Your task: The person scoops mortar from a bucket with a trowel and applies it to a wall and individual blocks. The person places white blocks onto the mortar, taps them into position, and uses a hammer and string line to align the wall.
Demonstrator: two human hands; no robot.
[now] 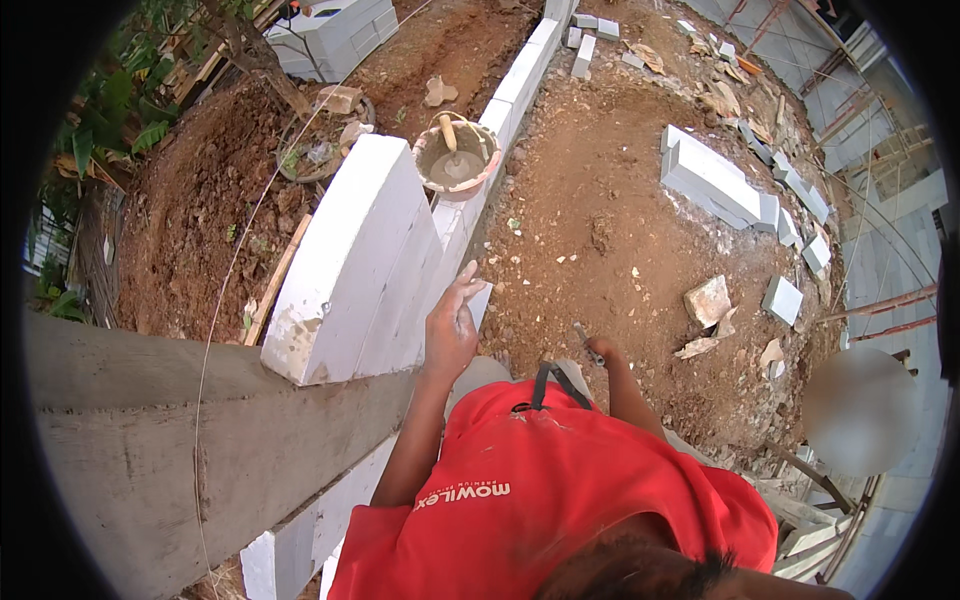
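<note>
Your left hand (453, 330), fingers loosely extended and seemingly empty, is just beside the white block wall (372, 255); contact I cannot tell. Your right hand (606, 351) curls round a slim tool (580, 330), its tip pointing clear of your legs. Ahead, the mortar bucket (430, 180) stands on the low block course (518, 82), presumably for easy reach.

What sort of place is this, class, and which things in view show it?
Probably an outdoor building site: a part-built wall of white blocks, a bucket of grey mix seemingly on its low stretch, and loose pale blocks lying on bare soil.
</note>
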